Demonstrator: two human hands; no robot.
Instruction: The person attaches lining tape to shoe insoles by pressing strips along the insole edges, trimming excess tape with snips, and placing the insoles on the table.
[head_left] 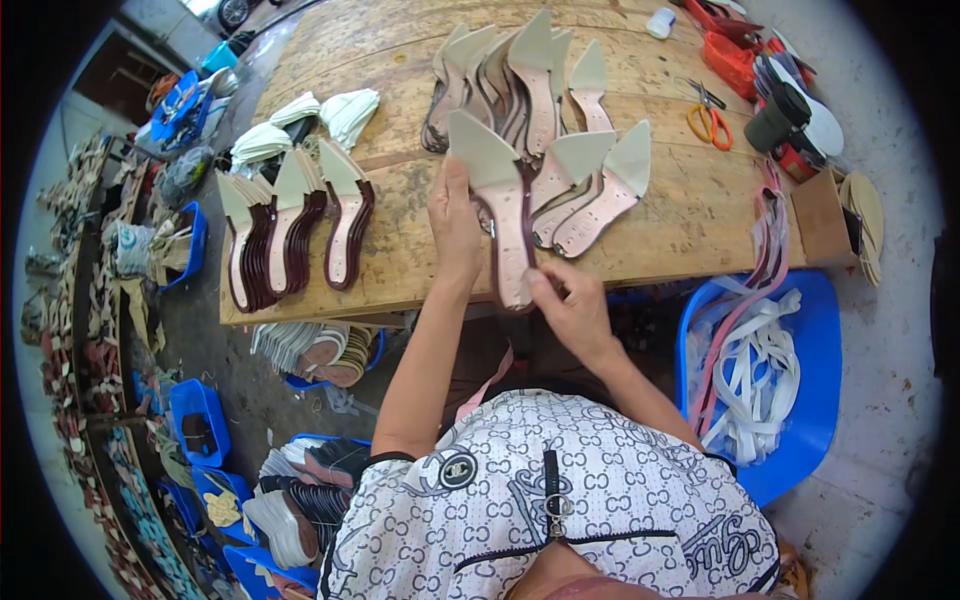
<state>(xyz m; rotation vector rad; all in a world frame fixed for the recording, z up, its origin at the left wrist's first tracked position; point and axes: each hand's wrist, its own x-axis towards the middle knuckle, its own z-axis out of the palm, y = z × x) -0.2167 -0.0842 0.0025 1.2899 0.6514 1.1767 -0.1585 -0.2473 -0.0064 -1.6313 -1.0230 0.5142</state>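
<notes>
Above the table's front edge I hold a pointed shoe insole (512,235), its toe cream, its heel part pale pink, its rim dark maroon. My left hand (456,225) grips its left side near the toe part. At the heel end, my right hand (572,308) pinches the lower right edge between thumb and fingers. Just right of it lie a few loose insoles (605,205), partly overlapping. Behind these stands a cluster of similar insoles (500,75). To the left, neat stacks of maroon-edged insoles (290,225) lie side by side with their toes pointing away.
The wooden table (400,210) also bears bundles of white pieces (345,115), orange-handled scissors (710,120) and a dark cup (778,118). A blue tub (815,370) of white strips stands at the right. Shelves (100,360) and blue bins (200,420) line the left.
</notes>
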